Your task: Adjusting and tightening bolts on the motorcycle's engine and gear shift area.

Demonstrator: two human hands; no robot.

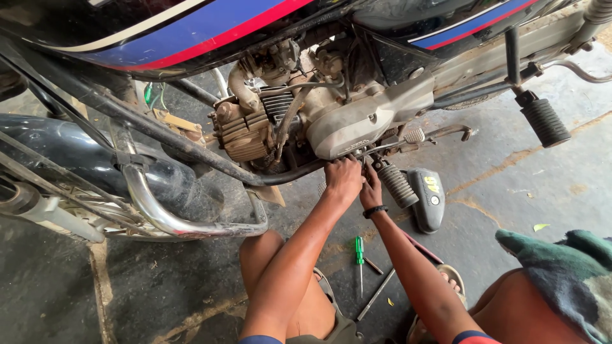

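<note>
Under the engine (357,118) of a motorcycle, both hands work close together at the lower edge of the grey crankcase cover (363,124), just beside the ribbed footpeg (396,185). The left hand (342,180) is curled, its fingers pressed together and tucked up against the frame tube (280,178) and the underside of the cover; what they grip is hidden, so I cannot tell whether they pinch a part or only brace. The right hand (370,191), with a dark wristband, sits just behind it, its fingers bent upward toward the same spot, and their hold is hidden as well. A green-handled screwdriver (359,251) lies on the floor (510,191) between the person's knees, with a thin metal rod (376,294) and a red-handled tool (422,248) near it, all apart from the hands. The likeliest trouble, as I judge it, is a slip: the hands are crowded into a narrow gap among the footpeg, the brake pedal (414,136) and the cover, so a sudden give could drive knuckles into metal edges. A small loosened part could drop and roll under the bike on the dusty floor. The loose tools lie close to bare legs and sandalled feet, where a shift of the knee could kick them away or press onto a tip.
</note>
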